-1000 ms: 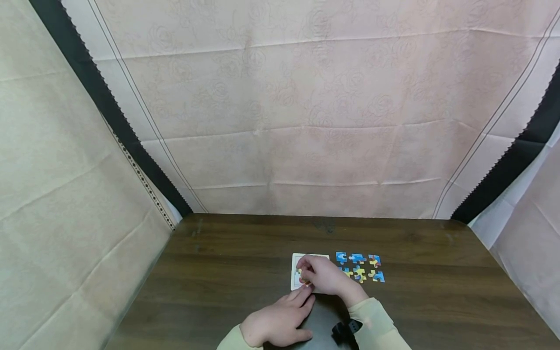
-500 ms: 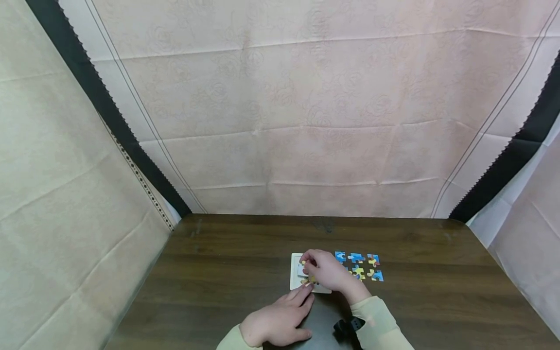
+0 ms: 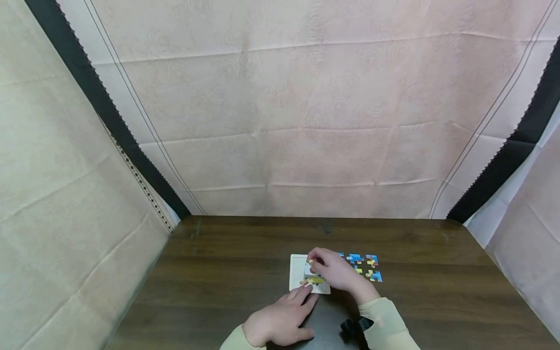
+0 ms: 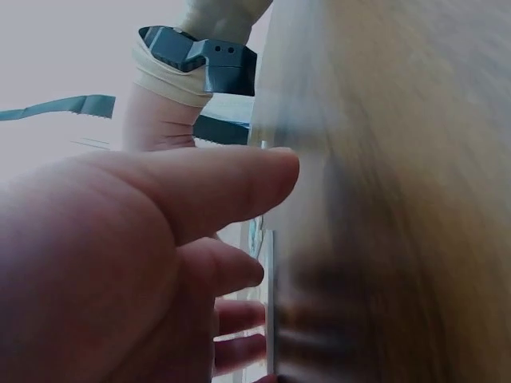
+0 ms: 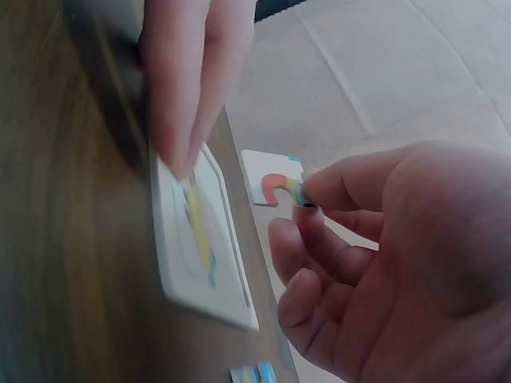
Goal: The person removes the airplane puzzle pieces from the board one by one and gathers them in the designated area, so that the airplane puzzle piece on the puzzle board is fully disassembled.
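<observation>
My right hand [image 3: 336, 270] pinches a puzzle piece [image 5: 271, 174] between thumb and forefinger, raised over the right side of a white puzzle board [image 3: 296, 273]. The piece is whitish with a red curve and a bit of yellow and blue. On the front edge of that board rest the fingertips of my left hand [image 3: 283, 316], its fingers extended. A yellow shape [image 3: 314, 280] lies on the board just beyond them, and the right wrist view shows it as a long yellow strip. My right hand hides part of the board.
Several loose blue and yellow puzzle pieces [image 3: 372, 261] lie in rows right of the board, partly behind my right hand. The brown wooden table [image 3: 218, 272] ends at a pale cloth wall [image 3: 306, 170]. A black wrist camera [image 4: 227, 68] sits on the right wrist.
My right hand has risen off the board and shifted right with the puzzle piece, uncovering more of the board and the yellow shape. The left hand has hardly moved.
</observation>
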Action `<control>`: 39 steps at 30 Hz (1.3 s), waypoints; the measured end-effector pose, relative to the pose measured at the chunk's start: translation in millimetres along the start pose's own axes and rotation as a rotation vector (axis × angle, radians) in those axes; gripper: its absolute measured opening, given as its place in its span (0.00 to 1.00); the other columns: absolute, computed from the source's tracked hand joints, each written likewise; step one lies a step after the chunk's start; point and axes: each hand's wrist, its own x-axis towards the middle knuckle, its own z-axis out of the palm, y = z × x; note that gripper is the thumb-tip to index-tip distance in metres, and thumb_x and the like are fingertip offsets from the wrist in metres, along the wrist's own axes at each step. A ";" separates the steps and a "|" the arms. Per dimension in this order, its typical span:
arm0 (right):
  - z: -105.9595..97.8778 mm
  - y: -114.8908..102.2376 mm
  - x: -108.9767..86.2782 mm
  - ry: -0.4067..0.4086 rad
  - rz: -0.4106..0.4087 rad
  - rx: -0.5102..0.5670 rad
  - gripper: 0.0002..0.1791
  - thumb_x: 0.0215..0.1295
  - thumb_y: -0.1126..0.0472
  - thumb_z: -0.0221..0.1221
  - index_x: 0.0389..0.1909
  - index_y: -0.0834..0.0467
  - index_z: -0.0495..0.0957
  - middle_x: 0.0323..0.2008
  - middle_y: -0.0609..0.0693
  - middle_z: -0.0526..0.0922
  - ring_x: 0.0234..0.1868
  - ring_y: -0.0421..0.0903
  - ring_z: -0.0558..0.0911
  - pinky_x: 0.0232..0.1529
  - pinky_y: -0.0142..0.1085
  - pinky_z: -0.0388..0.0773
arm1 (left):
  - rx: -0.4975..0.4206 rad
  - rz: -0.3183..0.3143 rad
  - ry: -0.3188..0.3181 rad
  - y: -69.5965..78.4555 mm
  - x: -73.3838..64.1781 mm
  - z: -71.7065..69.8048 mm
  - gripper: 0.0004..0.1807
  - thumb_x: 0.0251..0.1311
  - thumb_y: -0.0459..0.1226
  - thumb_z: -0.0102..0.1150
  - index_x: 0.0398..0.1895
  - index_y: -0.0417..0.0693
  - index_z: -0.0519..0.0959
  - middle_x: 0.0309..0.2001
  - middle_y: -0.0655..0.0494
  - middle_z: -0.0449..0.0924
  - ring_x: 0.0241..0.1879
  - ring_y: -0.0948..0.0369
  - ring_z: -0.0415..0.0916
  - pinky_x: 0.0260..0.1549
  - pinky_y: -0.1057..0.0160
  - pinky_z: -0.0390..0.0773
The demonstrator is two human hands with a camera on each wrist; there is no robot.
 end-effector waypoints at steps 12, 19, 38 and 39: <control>-29.4 17.7 -26.0 0.012 0.017 -0.028 0.06 0.80 0.61 0.61 0.50 0.54 0.84 0.34 0.45 0.82 0.34 0.45 0.79 0.35 0.38 0.78 | 0.118 -0.062 0.122 12.2 14.3 -2.8 0.41 0.75 0.61 0.57 0.81 0.46 0.69 0.71 0.58 0.68 0.66 0.59 0.63 0.58 0.53 0.72; -40.6 32.2 -46.5 0.011 0.068 -0.069 0.04 0.79 0.61 0.62 0.50 0.54 0.82 0.33 0.43 0.79 0.31 0.42 0.76 0.32 0.36 0.74 | 0.141 -0.096 0.165 15.5 20.0 -0.8 0.36 0.74 0.60 0.58 0.75 0.47 0.76 0.62 0.60 0.72 0.58 0.60 0.65 0.56 0.53 0.71; -43.0 38.9 -61.4 -0.018 0.092 -0.107 0.07 0.71 0.63 0.69 0.42 0.56 0.79 0.28 0.41 0.80 0.28 0.39 0.77 0.33 0.35 0.75 | 0.188 -0.089 0.209 19.2 19.8 1.7 0.37 0.73 0.59 0.61 0.74 0.43 0.76 0.65 0.54 0.72 0.64 0.58 0.67 0.64 0.58 0.73; -43.1 39.3 -61.8 -0.019 0.098 -0.109 0.08 0.70 0.62 0.70 0.42 0.56 0.79 0.29 0.41 0.80 0.28 0.40 0.77 0.33 0.35 0.75 | 0.191 -0.087 0.210 19.4 19.6 1.5 0.37 0.73 0.59 0.61 0.74 0.43 0.76 0.65 0.54 0.72 0.64 0.58 0.67 0.64 0.58 0.73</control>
